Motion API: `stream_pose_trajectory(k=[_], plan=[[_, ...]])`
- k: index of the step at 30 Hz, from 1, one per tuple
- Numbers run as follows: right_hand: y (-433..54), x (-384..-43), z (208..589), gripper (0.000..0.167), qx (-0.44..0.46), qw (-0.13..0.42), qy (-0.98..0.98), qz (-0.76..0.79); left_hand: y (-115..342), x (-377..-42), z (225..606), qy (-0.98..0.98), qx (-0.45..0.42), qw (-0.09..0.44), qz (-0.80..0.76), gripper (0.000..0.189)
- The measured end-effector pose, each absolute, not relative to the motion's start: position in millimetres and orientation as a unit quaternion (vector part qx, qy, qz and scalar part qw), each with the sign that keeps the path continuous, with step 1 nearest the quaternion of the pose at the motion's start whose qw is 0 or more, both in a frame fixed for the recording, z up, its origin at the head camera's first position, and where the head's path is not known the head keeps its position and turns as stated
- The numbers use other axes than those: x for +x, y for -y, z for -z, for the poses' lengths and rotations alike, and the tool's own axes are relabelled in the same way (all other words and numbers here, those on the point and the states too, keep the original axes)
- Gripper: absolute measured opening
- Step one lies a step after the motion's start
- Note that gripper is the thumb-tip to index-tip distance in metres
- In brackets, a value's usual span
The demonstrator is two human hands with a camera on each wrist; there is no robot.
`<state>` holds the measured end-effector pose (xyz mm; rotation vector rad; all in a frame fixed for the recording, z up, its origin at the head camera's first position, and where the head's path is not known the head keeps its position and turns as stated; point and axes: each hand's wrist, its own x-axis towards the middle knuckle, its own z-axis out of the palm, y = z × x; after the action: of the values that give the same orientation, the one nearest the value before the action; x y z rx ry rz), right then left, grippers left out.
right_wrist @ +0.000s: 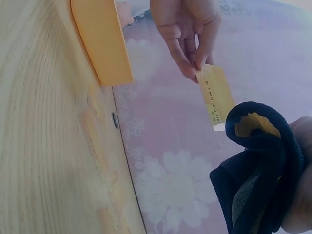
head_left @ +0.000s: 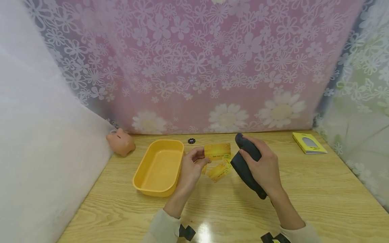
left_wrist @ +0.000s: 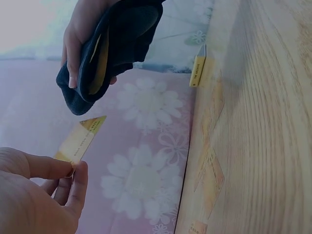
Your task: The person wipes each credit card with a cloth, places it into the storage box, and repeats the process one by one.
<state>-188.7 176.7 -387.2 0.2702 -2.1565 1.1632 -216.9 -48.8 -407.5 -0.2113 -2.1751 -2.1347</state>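
Observation:
My left hand [head_left: 190, 168] pinches a gold bank card [head_left: 217, 151] by its left end, thumb against fingers, holding it above the table. My right hand [head_left: 266, 167] grips a dark cloth thing [head_left: 245, 170], soft and folded, just right of the card. Its mouth gapes towards the card, and something yellow [right_wrist: 254, 126] shows inside in both wrist views. More gold cards [head_left: 218, 172] lie overlapping on the table beneath the held one. In the right wrist view the far end of the held card [right_wrist: 216, 95] comes close to the cloth opening.
A yellow plastic tub [head_left: 158, 168] stands left of my left hand. Behind it on the left sits a pink piggy bank [head_left: 120, 143]. A black poker chip [head_left: 191, 141] lies near the back edge, and a yellow box [head_left: 309, 143] at the back right. A flowered curtain [head_left: 194, 67] hangs behind.

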Motion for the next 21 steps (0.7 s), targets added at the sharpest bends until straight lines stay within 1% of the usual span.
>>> stream_pose_trajectory(k=[8, 21], plan=[[-176.7, -191.4, 380.1, 0.044, 0.090, 0.321, 0.826, -0.455, 45.9, -221.3, 406.8, 0.706, -0.064, 0.037, 0.704, 0.023], [-175.5, -196.1, 384.3, 0.044, 0.090, 0.313, 0.821, -0.469, 48.1, -227.6, 407.2, 0.693, -0.054, 0.060, 0.716, 0.022]])
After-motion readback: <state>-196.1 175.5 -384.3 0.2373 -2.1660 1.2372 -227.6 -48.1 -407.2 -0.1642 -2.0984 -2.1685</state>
